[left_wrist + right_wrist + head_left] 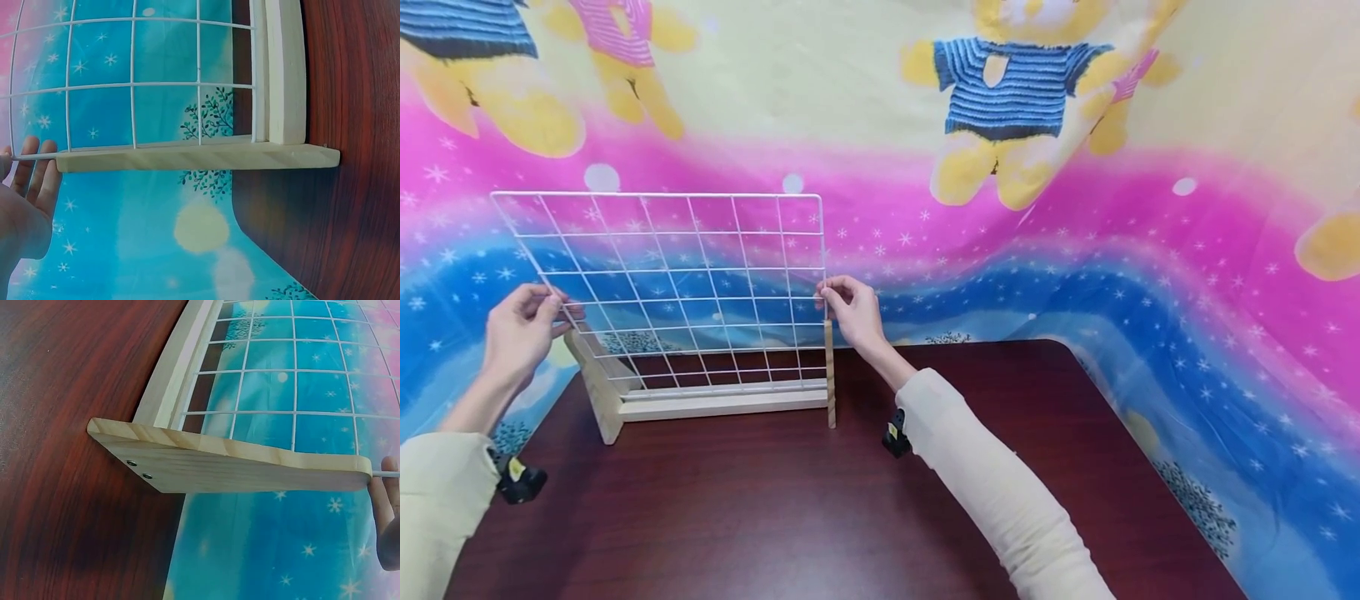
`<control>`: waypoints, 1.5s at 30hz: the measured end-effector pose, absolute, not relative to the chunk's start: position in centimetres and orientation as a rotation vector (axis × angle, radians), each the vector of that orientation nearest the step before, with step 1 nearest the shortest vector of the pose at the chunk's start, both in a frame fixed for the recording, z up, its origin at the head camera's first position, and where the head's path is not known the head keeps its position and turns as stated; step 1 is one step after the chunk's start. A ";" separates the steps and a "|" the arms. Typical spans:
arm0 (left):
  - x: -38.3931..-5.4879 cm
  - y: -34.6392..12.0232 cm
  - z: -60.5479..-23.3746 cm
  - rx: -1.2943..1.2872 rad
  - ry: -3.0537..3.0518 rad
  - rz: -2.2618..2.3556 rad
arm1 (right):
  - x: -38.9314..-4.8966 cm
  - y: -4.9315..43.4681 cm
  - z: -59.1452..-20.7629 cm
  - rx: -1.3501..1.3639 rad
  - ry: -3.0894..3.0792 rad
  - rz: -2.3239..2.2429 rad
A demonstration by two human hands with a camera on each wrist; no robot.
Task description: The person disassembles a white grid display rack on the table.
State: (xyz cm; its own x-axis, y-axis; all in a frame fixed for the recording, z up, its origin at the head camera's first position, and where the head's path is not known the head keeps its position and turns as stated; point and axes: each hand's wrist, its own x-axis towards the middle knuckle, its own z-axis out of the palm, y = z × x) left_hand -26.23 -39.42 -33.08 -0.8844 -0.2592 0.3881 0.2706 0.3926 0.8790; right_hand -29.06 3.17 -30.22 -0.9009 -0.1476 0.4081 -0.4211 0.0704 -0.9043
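Observation:
A white wire grid panel (655, 194) stands upright, leaning back slightly, in a pale wooden stand on the table. My left hand (523, 329) pinches the grid's left edge wire just above the left wooden side piece (597, 383). On the opposite edge, my right hand (853, 312) pinches the wire between thumb and fingers, above the right side piece (831, 375). A wooden crossbar (722, 404) joins both side pieces along the grid's lower edge. In the right wrist view, two metal screws (147, 476) show in the right side piece, and part of the right hand (389, 512) is cut off.
The dark red-brown table (865, 517) has a rounded far right corner. A patterned cloth (1120, 308) with bears and snowflakes hangs behind the table and along its right side. A small black camera (895, 433) sits on the right wrist, another (520, 481) on the left.

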 end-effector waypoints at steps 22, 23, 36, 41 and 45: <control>-25.8 -39.2 -32.1 -0.056 -1.961 -1.860 | -32.0 3.0 -32.3 0.591 -2.040 2.060; -25.8 -39.3 -32.1 -0.050 -1.959 -1.861 | -32.0 3.0 -32.3 0.587 -2.049 2.059; -26.3 -39.4 -32.0 -0.036 -1.932 -1.902 | -32.2 3.2 -31.2 0.599 -2.116 2.020; -26.3 -39.5 -31.8 0.003 -2.008 -1.829 | -32.3 3.1 -31.0 0.597 -2.093 2.062; -26.2 -39.7 -31.7 -0.009 -2.005 -1.878 | -32.2 3.0 -30.9 0.586 -2.109 2.047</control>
